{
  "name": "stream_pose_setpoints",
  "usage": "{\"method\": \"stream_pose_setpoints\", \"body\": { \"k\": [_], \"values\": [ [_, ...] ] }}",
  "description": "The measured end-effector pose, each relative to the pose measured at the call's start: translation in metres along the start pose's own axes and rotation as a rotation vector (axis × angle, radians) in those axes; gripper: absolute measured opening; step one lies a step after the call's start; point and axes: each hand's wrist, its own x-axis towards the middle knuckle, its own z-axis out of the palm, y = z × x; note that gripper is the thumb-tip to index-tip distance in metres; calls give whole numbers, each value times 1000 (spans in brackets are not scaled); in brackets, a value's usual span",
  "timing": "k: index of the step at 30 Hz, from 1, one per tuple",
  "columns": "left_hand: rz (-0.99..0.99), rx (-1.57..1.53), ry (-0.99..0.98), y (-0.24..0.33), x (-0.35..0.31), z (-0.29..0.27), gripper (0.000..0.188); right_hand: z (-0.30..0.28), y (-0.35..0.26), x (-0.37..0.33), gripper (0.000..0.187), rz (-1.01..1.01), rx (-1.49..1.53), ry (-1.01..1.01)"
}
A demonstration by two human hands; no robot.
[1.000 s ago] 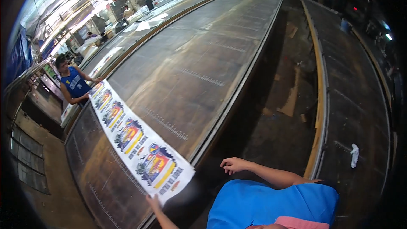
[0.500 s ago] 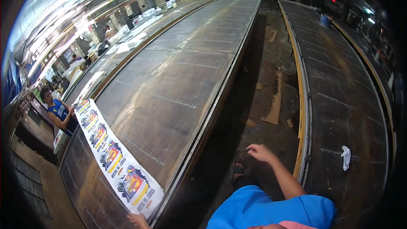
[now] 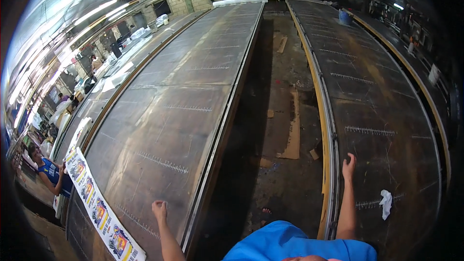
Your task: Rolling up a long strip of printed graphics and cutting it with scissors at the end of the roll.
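Note:
My left hand [image 3: 159, 210] hovers over the near part of the long dark table on the left, its fingers curled together and nothing visible in them. To its left, apart from it, a long white printed strip [image 3: 100, 211] lies across that table, with a row of repeated colourful pictures. A person in a blue sleeveless top [image 3: 52, 173] stands at its far end, a hand close to the strip. My right hand [image 3: 348, 166] is raised over the inner edge of the right-hand table, fingers loosely bent and apart, holding nothing. A crumpled white cloth [image 3: 385, 204] lies on that table.
Between the left table [image 3: 159, 111] and the right table [image 3: 372, 101] runs a floor aisle with flat cardboard pieces [image 3: 293, 130]. Metal rails [image 3: 223, 133] edge the tables. A blue container [image 3: 345, 17] stands far on the right; a white roll [image 3: 240, 1] lies at the left table's far end.
My left hand has let go of the strip's near end and risen away from it. My right hand has moved from above the aisle to the right table's edge. The view has shifted right.

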Motion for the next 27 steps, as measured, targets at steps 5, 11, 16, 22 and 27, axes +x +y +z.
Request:
{"method": "stream_pose_setpoints", "body": {
  "k": [5,11,16,22,27],
  "values": [
    [-47,122,-84,90,27,97,21,-15,87,15,43,38,-160,76],
    [-546,262,109,127,86,164,62,-8,92,13,53,170,-389,96],
    [-626,533,196,159,80,208,75,12,74,74,71,540,-600,-152],
    [-618,587,271,158,77,213,73,83,28,193,75,574,-717,-180],
    [-671,655,199,166,77,209,69,149,-7,310,76,738,-879,-105]
  ]
}}
